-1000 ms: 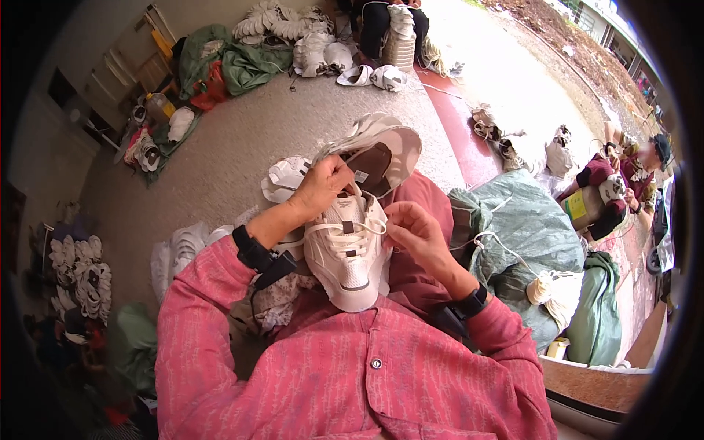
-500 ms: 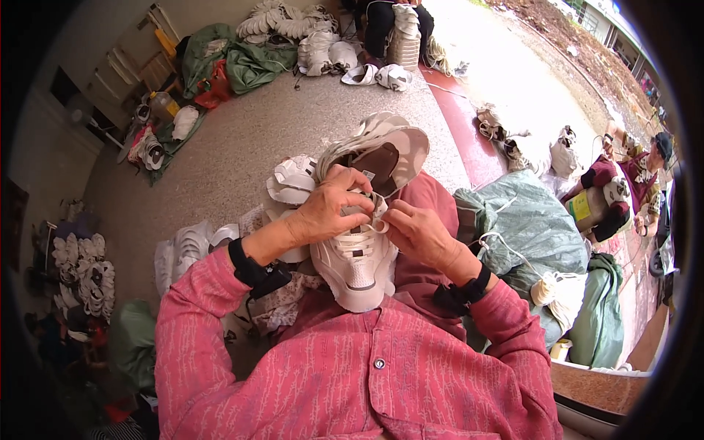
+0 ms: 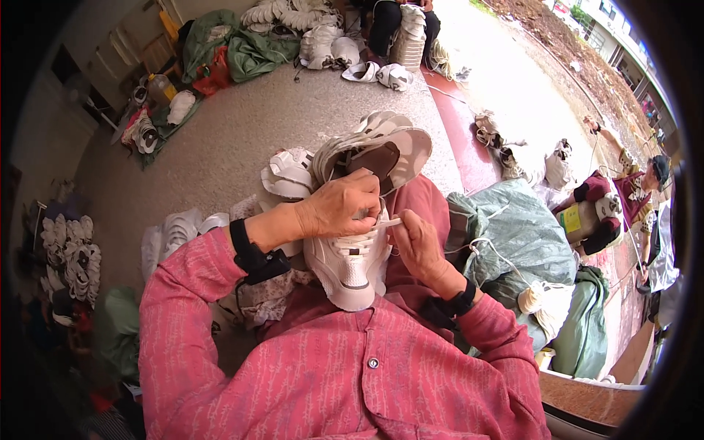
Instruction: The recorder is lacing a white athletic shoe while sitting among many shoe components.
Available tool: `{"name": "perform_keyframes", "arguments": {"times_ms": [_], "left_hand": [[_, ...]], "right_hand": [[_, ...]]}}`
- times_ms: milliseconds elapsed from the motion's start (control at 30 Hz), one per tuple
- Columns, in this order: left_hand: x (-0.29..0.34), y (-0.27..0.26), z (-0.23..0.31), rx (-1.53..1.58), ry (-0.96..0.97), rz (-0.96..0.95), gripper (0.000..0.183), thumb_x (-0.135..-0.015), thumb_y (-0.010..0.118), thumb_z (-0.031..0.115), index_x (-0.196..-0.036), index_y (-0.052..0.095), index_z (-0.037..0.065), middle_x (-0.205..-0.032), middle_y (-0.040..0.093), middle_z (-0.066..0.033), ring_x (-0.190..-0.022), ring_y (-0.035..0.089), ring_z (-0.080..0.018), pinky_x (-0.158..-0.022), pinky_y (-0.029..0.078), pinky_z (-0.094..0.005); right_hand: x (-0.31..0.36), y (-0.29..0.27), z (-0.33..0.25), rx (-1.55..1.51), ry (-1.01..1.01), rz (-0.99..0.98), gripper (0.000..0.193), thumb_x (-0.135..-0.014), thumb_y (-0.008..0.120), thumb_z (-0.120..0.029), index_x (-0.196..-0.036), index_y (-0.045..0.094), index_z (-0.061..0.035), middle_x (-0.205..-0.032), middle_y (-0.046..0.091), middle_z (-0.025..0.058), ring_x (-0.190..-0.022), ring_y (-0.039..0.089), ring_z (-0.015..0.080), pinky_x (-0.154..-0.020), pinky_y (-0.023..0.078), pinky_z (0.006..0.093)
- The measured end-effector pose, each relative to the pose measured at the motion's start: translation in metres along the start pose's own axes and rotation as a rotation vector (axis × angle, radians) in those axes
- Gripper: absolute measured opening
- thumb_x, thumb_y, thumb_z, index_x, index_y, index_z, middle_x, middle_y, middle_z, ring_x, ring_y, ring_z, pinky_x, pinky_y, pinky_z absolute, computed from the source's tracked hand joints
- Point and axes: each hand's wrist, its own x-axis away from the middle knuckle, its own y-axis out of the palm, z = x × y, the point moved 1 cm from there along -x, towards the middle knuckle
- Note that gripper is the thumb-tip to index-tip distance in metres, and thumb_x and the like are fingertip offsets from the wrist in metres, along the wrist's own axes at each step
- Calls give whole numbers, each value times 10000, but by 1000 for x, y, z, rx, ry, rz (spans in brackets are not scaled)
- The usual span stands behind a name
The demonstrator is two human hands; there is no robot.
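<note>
A white shoe upper [image 3: 350,270] lies toe toward you in front of your shirt [image 3: 345,374], just below your left grip [image 3: 339,207] and to the left of your right grip [image 3: 423,248]. Its rounded toe is smooth, its vamp finely perforated, and pale laces cross its throat above a small dark tab. Your right grip has thumb and forefinger together, clamped on a lace end [image 3: 393,222]; your left grip is curled over the throat, and whether its fingertips close on anything you cannot tell. Just beyond the left grip, nested uppers [image 3: 411,154] show curved pale rims and a brown lining.

The speckled grey floor [image 3: 227,147] spreads beyond both grips, meeting a smooth red strip [image 3: 469,150] farther right, with bright open ground past it. Well beyond the grips stand ribbed stacks of uppers [image 3: 408,44]. Right of the right grip bulges a crinkled green plastic sack [image 3: 524,224]; your shirt is pink woven cloth with pale streaks.
</note>
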Motion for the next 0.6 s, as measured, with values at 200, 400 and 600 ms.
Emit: {"name": "perform_keyframes", "arguments": {"times_ms": [200,400,600], "left_hand": [[1,-10,6,-51,-10,-103,177,-694,670,62,-785,519,43,-877,505,-78,-879,488,-287,-808,427,-356],[-2,-14,13,-142,2,51,255,-665,729,93,-832,538,74,-916,543,-91,-958,514,-295,-847,417,-385],[7,-11,13,-144,32,133,261,-686,757,147,-883,594,94,-865,588,-59,-899,572,-265,-836,441,-371]], "right_hand": [[-2,3,0,42,-156,-19,94,-885,535,-55,-847,458,-17,-722,489,173,-657,540,387,-565,429,435],[-4,-5,-3,28,-186,-38,114,-845,581,-56,-897,487,-18,-748,519,158,-659,569,363,-568,450,415],[-11,-9,-10,-25,-81,-60,157,-849,606,-74,-966,515,-20,-760,595,156,-665,627,345,-579,484,393]]}}
